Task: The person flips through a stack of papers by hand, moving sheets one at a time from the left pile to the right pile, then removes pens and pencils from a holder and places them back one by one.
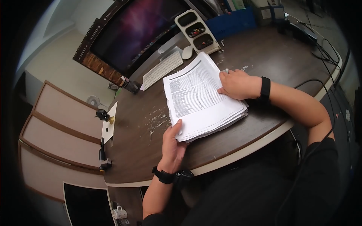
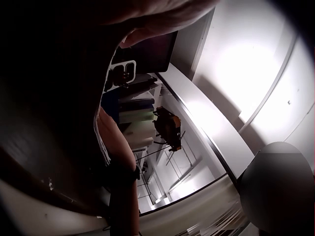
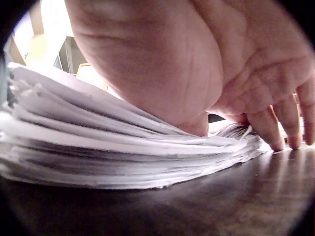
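Note:
A thick stack of printed papers (image 1: 200,98) lies on the brown desk, its top sheet covered by a table of fine lines. My left hand (image 1: 173,145) grips the near left corner, thumb on top and fingers underneath. At the right edge, my right hand (image 1: 239,84) holds the stack with the thumb on the top sheet. In the right wrist view the layered, uneven edges of the stack (image 3: 108,142) show beneath my right hand (image 3: 197,64), with several fingertips down on the desk beyond it. In the left wrist view my left hand (image 2: 162,19) is dark and partly visible.
Behind the stack are a white keyboard (image 1: 162,70), a mouse (image 1: 187,52), a tray of small items (image 1: 197,31) and a monitor (image 1: 135,30). Cables (image 1: 324,52) lie at the right. A blue box (image 1: 232,23) stands at the back; a mug (image 1: 120,213) sits lower left.

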Available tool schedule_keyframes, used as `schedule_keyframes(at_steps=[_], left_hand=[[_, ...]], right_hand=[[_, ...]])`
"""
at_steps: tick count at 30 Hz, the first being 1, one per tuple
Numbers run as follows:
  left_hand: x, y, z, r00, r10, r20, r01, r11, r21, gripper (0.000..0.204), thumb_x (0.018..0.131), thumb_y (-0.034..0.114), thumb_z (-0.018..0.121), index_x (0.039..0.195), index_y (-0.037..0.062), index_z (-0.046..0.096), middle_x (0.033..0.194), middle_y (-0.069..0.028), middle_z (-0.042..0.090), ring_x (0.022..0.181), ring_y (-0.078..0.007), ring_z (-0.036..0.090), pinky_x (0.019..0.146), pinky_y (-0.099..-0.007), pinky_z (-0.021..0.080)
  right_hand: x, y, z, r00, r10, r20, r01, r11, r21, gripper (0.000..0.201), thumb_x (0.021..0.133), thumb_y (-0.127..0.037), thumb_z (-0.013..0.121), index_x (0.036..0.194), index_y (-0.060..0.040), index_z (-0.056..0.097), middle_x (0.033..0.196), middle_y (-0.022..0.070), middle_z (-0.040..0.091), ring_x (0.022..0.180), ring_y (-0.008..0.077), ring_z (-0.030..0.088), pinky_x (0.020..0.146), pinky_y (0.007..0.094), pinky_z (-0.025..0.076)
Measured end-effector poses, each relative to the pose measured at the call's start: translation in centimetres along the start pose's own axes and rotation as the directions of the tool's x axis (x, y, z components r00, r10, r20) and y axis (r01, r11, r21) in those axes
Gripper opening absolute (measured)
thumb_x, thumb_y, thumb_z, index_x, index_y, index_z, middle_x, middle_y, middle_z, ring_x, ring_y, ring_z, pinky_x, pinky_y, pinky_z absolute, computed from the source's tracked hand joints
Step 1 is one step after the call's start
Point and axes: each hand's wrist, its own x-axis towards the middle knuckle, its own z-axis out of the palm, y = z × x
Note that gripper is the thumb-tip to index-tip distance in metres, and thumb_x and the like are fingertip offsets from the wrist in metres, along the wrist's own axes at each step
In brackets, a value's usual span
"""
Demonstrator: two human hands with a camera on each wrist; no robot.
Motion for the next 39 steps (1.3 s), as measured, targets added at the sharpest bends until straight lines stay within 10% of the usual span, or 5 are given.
schedule_keyframes(at_steps=[16, 22, 24, 33, 39], left_hand=[[-1.7, 12.1, -12.1, 0.905, 0.365, -0.217, -0.27, 0.889, 0.37, 0.031, 0.088, -0.002, 0.061, 0.118, -0.0076, 0.057, 0.106, -0.0126, 0.067, 0.091, -0.0196, 0.067, 0.085, -0.0328, 0.055], [-3.0, 22.6, -16.6, 0.526, 0.847, -0.073, -0.415, 0.33, 0.848, 0.024, 0.084, 0.0, 0.061, 0.107, -0.0092, 0.062, 0.094, -0.0166, 0.071, 0.078, -0.0222, 0.069, 0.075, -0.0324, 0.053], [-3.6, 23.0, -14.1, 0.348, 0.928, 0.131, 0.222, -0.218, 0.95, 0.018, 0.081, -0.001, 0.063, 0.099, -0.0067, 0.062, 0.089, -0.0237, 0.071, 0.076, -0.0341, 0.071, 0.071, -0.0384, 0.055], [1.1, 9.6, -24.8, 0.894, 0.448, 0.027, 0.319, -0.675, 0.665, 0.039, 0.074, -0.002, 0.063, 0.113, -0.002, 0.058, 0.091, -0.0265, 0.068, 0.087, -0.0431, 0.068, 0.077, -0.0504, 0.056], [0.6, 9.1, -25.3, 0.883, 0.454, 0.117, 0.252, -0.67, 0.699, 0.018, 0.071, -0.003, 0.064, 0.087, -0.0006, 0.057, 0.075, -0.0235, 0.067, 0.074, -0.0422, 0.069, 0.069, -0.0491, 0.057]], right_hand=[[0.1, 0.5, 0.8, 0.988, -0.086, -0.128, 0.075, 0.994, -0.084, 0.08, 0.096, -0.062, 0.046, 0.114, 0.0149, 0.053, 0.116, 0.0335, 0.061, 0.114, 0.0446, 0.059, 0.098, 0.0492, 0.047], [0.0, -0.2, -0.7, 0.998, -0.051, 0.047, 0.055, 0.994, -0.092, 0.089, 0.09, -0.066, 0.053, 0.123, 0.0158, 0.048, 0.132, 0.0367, 0.051, 0.125, 0.0495, 0.051, 0.106, 0.0488, 0.042], [0.0, -0.2, -0.7, 0.997, -0.059, 0.05, 0.063, 0.993, -0.096, 0.089, 0.089, -0.067, 0.054, 0.123, 0.0159, 0.047, 0.133, 0.037, 0.05, 0.125, 0.0494, 0.05, 0.106, 0.0488, 0.041], [-0.3, 0.3, 0.3, 0.996, -0.09, 0.002, 0.089, 0.982, -0.164, 0.094, 0.087, -0.069, 0.053, 0.124, 0.0178, 0.05, 0.136, 0.0378, 0.048, 0.126, 0.0484, 0.05, 0.107, 0.0475, 0.042], [-0.2, 0.2, 0.5, 0.994, -0.106, -0.013, 0.102, 0.976, -0.192, 0.098, 0.087, -0.071, 0.051, 0.125, 0.0191, 0.05, 0.137, 0.0384, 0.047, 0.125, 0.0474, 0.052, 0.106, 0.0472, 0.043]])
